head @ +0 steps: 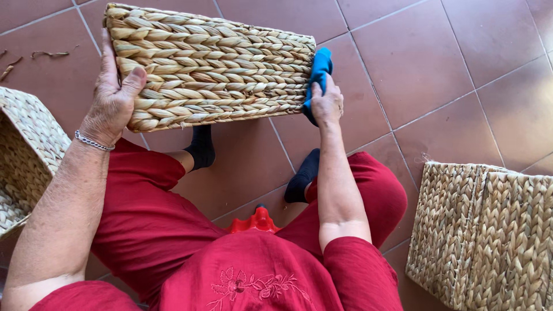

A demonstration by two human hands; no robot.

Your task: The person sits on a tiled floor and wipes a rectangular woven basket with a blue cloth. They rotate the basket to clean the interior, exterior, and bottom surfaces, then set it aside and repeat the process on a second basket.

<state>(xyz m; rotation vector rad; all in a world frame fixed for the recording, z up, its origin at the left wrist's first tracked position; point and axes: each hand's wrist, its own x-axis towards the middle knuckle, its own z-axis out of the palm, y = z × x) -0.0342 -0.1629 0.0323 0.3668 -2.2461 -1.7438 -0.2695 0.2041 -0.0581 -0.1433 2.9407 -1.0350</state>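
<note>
**Woven straw, held at both ends**

Braided straw-coloured fibre makes up the woven basket (210, 66), which hangs in the air over the red tile floor (461, 63), tipped so one broad plaited wall faces the camera. The left hand (112, 95) clamps its left end, thumb laid across the face and fingers wrapped behind the edge. The right hand (326, 103) is closed on a blue cloth (318, 72), pressing it against the basket's right end.

It looks light for its bulk, since one hand seems to bear most of it. The plait should be fairly stiff yet springy, rough rather than slippery, so a grip holds well; the thick rim and corners look like the soundest places to take it, while the middle of a wall would likely give under pressure. Loose fibre ends could snag the cloth.

Two more baskets of the same weave rest on the floor: the left basket (26, 155) beside the knee, and the right basket (484, 230) (whether either is lined or empty cannot be told from here). A red plastic object (257, 220) peeks between the knees, probably part of a stool.
</note>
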